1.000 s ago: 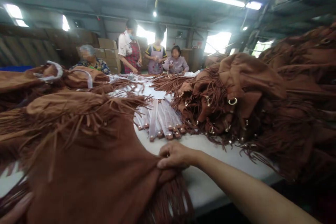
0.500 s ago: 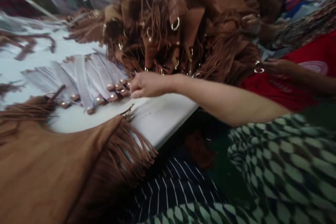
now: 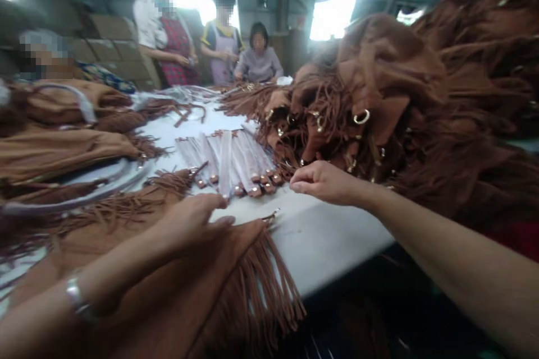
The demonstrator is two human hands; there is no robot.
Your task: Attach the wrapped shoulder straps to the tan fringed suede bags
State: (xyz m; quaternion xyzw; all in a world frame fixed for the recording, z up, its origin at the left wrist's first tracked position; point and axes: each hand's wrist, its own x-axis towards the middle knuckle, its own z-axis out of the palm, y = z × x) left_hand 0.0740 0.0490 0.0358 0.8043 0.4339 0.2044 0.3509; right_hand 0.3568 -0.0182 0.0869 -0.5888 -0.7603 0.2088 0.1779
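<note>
My left hand [image 3: 196, 217] reaches over a brown fringed suede bag [image 3: 138, 269], thumb and fingers apart with nothing visible between them. Its fingertips are near a row of straps in clear plastic wrap [image 3: 225, 160], which end in brown tabs with gold-coloured studs. To the right of these tabs, my right hand [image 3: 322, 182] hovers low over the white table [image 3: 303, 235]. Its fingers are curled together, and whatever they may hold is hidden. The bag's fringe [image 3: 269, 275] hangs past the table's front edge, and a small metal clasp [image 3: 275, 213] sticks up at the bag's corner.
A tall heap of brown fringed bags [image 3: 396, 67] with gold-coloured rings rises close behind my right hand. More bags [image 3: 63, 148] with wrapped handles lie at the left. Several people are at the far side, one in a checked apron [image 3: 174, 47].
The view has swung up and left, bringing the far side of the room into sight. My left hand has come into view over the bag. My right hand stays near the strap tabs.
</note>
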